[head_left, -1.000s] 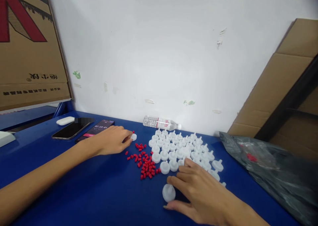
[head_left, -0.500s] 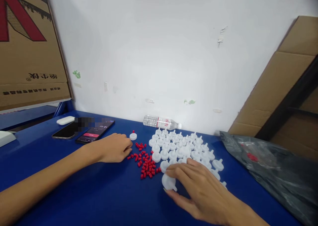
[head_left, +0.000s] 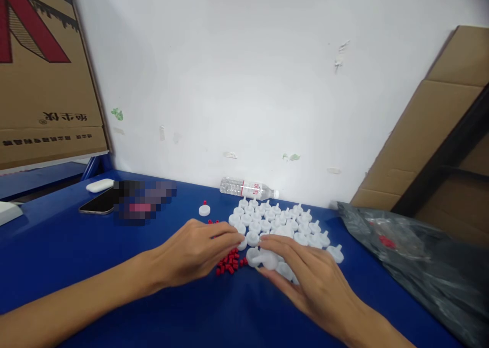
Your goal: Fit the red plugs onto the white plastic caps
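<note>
Several white round caps with short spouts (head_left: 253,238) lie in a wide group on the blue table. Left of them is a pile of small red pieces (head_left: 230,262), partly hidden by my left hand (head_left: 202,251). That hand is over the pile with its fingers pressed together, and what they hold, if anything, is hidden. My right hand (head_left: 309,271) grips a white cap (head_left: 269,260) between thumb and fingers at the near edge of the group. One white cap with a red piece on its spout (head_left: 204,210) stands apart, behind my left hand.
A clear bottle (head_left: 248,188) lies against the wall behind the caps. Two phones (head_left: 100,201), one blurred, and a white case (head_left: 100,185) are at the back left. A dark plastic bag (head_left: 412,256) covers the right side, beside cardboard (head_left: 424,129).
My left hand has moved right, over the red pieces and toward my right hand. The cap in my right hand has moved slightly up and right, its spout now turned toward the left.
</note>
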Demonstrator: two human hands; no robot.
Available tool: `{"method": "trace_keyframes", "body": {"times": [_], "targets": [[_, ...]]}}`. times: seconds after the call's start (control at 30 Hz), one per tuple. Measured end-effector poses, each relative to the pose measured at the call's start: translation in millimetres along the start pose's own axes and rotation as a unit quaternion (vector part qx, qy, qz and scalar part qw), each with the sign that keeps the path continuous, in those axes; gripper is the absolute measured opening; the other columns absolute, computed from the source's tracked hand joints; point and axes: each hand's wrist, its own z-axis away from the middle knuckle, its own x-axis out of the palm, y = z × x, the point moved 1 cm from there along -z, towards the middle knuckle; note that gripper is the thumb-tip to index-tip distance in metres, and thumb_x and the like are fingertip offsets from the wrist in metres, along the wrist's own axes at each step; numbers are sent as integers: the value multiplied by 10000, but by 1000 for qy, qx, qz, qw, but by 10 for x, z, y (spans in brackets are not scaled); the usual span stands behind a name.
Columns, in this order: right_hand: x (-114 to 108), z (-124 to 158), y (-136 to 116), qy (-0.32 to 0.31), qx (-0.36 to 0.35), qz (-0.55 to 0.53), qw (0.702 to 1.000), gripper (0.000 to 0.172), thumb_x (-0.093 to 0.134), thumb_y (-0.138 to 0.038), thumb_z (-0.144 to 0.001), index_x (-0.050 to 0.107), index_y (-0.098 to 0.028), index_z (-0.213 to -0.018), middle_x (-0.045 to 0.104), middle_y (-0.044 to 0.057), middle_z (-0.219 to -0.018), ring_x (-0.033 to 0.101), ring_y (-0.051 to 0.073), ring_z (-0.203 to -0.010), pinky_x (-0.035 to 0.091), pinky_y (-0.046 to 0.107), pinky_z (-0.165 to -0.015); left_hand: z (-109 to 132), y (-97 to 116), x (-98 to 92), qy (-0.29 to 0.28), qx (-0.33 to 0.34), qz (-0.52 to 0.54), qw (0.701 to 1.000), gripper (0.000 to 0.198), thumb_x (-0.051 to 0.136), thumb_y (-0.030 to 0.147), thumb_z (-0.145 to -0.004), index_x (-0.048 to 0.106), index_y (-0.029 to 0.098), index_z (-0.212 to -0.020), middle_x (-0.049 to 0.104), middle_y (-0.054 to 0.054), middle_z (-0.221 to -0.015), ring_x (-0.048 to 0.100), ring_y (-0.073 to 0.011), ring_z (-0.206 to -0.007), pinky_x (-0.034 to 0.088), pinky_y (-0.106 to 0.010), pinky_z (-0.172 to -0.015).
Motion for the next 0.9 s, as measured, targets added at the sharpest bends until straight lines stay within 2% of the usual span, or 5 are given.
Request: {"method": "trace_keyframes", "body": {"times": [0.2,0.33,0.47,0.67,0.9], "targets": [[4,9,-3,-3,-10,14,1000,322,563,-346,-1011,616,-164,-1272,740,86,-1082,742,165,-878,592,252,-684,2,196,44,38,18,35,998,303,507,53,-970,587,190,-1228,737,-36,-1005,680,-120,-690,474,-221,-528],[-6,10,-27,14,-27,22,999,330,563,-353,-1012,631,-153,-1265,748,79,-1023,740,151,-842,584,234,-659,-5,224,70,47,6,74,996,254,561,105,-985,600,201,-1217,731,-22,-976,663,-90,-652,484,-195,-546],[16,18,-38,27,-38,8,999,339,575,-357,-1007,627,-142,-1265,756,78,-993,737,144,-840,579,221,-654,-11,236,111,58,-11,76,995,219,571,199,-1012,589,195,-1230,730,-31,-984,685,-106,-708,473,-204,-561],[37,28,-88,41,-46,-43,997,399,691,-346,-934,631,-120,-1256,733,52,-882,696,140,-730,564,259,-650,-10,292,123,-16,-24,70,997,168,435,221,-1058,595,186,-1095,676,-22,-897,599,-120,-595,363,-268,-489],[17,-13,-169,40,-66,-39,996,376,667,-334,-952,633,-97,-1242,746,79,-902,686,155,-741,544,284,-670,-16,362,36,-61,-32,140,988,187,377,162,-1034,550,181,-966,617,-41,-845,547,-145,-611,332,-293,-500]]}}
